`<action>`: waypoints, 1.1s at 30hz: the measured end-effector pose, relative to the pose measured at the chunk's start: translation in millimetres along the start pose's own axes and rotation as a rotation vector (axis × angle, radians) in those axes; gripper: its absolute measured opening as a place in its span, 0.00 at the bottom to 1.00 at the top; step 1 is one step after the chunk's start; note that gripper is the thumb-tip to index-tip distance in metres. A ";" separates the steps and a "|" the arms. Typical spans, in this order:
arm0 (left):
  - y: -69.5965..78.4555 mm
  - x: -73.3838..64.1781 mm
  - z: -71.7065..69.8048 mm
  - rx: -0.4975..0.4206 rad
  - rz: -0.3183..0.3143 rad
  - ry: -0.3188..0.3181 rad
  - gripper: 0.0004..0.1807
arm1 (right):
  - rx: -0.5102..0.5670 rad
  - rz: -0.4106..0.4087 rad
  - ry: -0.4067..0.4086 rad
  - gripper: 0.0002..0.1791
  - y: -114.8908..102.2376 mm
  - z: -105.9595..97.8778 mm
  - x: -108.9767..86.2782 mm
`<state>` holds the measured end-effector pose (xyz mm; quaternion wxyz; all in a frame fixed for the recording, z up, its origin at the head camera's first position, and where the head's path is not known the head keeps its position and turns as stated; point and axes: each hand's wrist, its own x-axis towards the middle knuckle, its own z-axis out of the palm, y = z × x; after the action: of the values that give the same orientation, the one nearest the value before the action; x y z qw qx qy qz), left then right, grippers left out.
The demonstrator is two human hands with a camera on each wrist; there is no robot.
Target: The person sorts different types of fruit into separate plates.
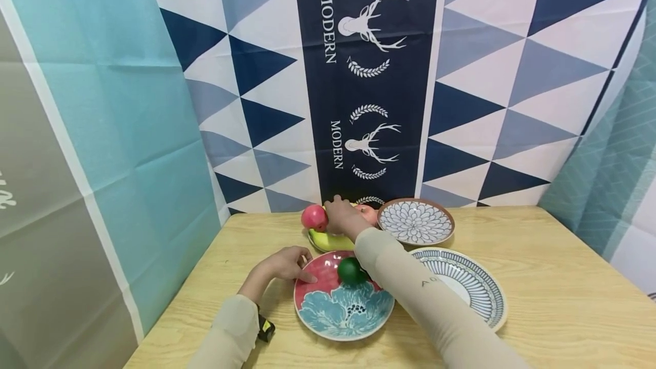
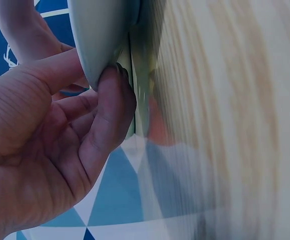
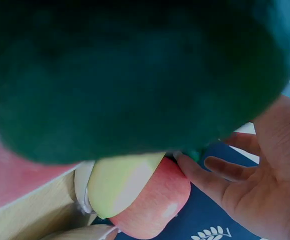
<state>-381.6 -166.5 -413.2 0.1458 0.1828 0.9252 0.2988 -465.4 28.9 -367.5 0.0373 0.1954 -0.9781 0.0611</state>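
Note:
My left hand (image 1: 290,263) pinches the left rim of the red plate with a blue flower (image 1: 353,315), thumb over the edge and fingers below, as the left wrist view shows. On that plate lies a dark green fruit (image 1: 350,271), which fills the top of the right wrist view. Beyond the plate my right hand (image 1: 342,218) reaches in among the fruit, its fingers loosely bent. A red apple (image 3: 152,200) is right at a fingertip. A banana (image 1: 330,241) lies in front of it. The right thumb is hidden behind the green fruit.
A brown-rimmed plate with a petal pattern (image 1: 416,221) stands at the back right. Before it is a white plate with a striped rim (image 1: 494,300), partly covered by my right sleeve. A peach-coloured fruit (image 1: 367,214) shows beside the right hand. Patterned cloth (image 1: 266,73) hangs behind the table.

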 end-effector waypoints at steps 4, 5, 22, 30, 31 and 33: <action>1.9 -0.5 -2.8 0.015 0.004 0.002 0.15 | 0.005 0.021 -0.031 0.31 -2.1 -3.5 2.5; 2.5 -0.8 -3.7 0.017 0.004 0.004 0.15 | 0.006 0.027 -0.040 0.31 -2.7 -4.6 3.1; 1.1 0.9 -3.5 0.021 -0.009 0.012 0.17 | -0.090 0.024 -0.086 0.24 -5.9 -2.7 16.0; 2.1 2.0 -1.7 0.021 -0.029 0.008 0.17 | -0.205 -0.003 -0.081 0.18 -6.2 0.6 16.0; 2.1 2.0 -1.7 0.022 -0.032 0.009 0.18 | -0.212 -0.001 -0.076 0.19 -6.9 0.2 15.3; 2.1 1.8 -1.8 0.023 -0.037 0.009 0.18 | -0.211 0.001 -0.069 0.21 -7.8 0.3 15.1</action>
<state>-383.3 -165.1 -410.8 0.1450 0.1661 0.9324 0.2864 -476.3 16.0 -365.6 0.0242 0.1920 -0.9799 -0.0491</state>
